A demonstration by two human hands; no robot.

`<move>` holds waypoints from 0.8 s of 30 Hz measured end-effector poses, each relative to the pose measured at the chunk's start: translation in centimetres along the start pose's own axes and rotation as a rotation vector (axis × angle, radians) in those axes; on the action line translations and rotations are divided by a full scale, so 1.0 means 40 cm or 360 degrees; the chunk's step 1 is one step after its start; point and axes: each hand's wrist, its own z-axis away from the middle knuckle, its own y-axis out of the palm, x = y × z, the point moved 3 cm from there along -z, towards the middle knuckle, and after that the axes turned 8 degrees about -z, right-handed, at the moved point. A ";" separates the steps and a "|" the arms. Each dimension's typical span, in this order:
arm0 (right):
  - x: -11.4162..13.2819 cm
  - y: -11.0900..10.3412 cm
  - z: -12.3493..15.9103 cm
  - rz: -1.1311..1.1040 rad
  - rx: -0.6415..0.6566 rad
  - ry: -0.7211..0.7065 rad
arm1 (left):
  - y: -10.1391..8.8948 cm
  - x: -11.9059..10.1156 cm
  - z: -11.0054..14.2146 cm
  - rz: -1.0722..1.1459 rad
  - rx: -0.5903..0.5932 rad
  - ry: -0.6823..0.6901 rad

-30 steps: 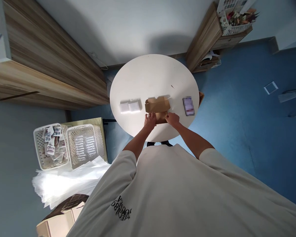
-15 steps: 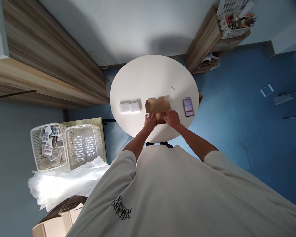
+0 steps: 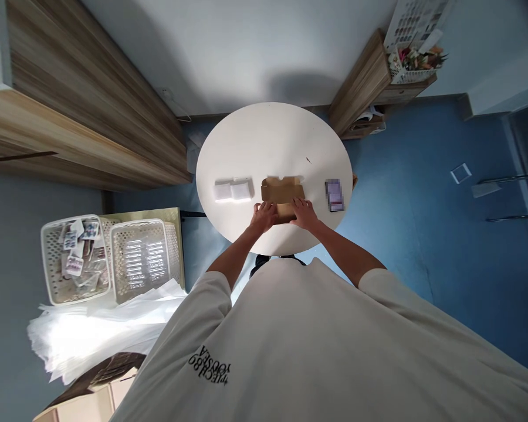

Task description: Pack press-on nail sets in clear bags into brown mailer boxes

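A brown cardboard box point(image 3: 283, 194) with its lid raised lies near the front of the round white table point(image 3: 273, 135). My left hand point(image 3: 264, 216) grips the box at its left end, fingers bent over the edge. At the right end my right hand point(image 3: 304, 213) is closed on the box in the same way. The thumbs are mostly hidden. Left of the box lie two small white packets point(image 3: 232, 191) side by side. A phone with a blurred purple screen point(image 3: 334, 194) rests to the right.
White baskets stand at the left, one with small packaged items point(image 3: 75, 258), another with clear plastic pieces point(image 3: 145, 261). White sheets point(image 3: 101, 328) lie in front of them. A wooden cabinet point(image 3: 92, 99) rises at left. A wooden shelf unit point(image 3: 361, 88) stands behind the table at right.
Both hands stay at the box ends, with the left shifted slightly outward and the right slightly inward. The lid appears tipped a little further back. The whole view has shifted a little.
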 end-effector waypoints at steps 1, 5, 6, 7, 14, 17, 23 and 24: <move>0.000 0.001 -0.001 0.0005 0.0011 0.0003 | -0.012 0.026 -0.003 0.0003 -0.0034 -0.0028; -0.001 0.003 -0.004 0.0002 0.0046 0.0020 | -0.069 0.160 -0.032 -0.0063 -0.0055 -0.0405; 0.000 0.004 -0.005 0.0003 0.0048 0.0024 | -0.083 0.193 -0.044 -0.0084 -0.0036 -0.0473; 0.000 0.005 -0.005 0.0006 0.0047 0.0028 | -0.098 0.223 -0.057 -0.0104 -0.0028 -0.0504; 0.002 0.011 -0.004 0.0013 0.0088 0.0067 | -0.146 0.340 -0.171 -0.0198 0.0336 -0.0482; 0.001 0.012 -0.002 0.0009 0.0072 0.0076 | -0.149 0.341 -0.201 -0.0240 0.0443 -0.0494; 0.002 0.010 0.000 0.0037 0.0083 0.0095 | -0.165 0.320 -0.205 -0.0231 0.0482 -0.0476; 0.002 0.009 0.000 0.0035 0.0088 0.0093 | -0.168 0.320 -0.203 -0.0226 0.0476 -0.0473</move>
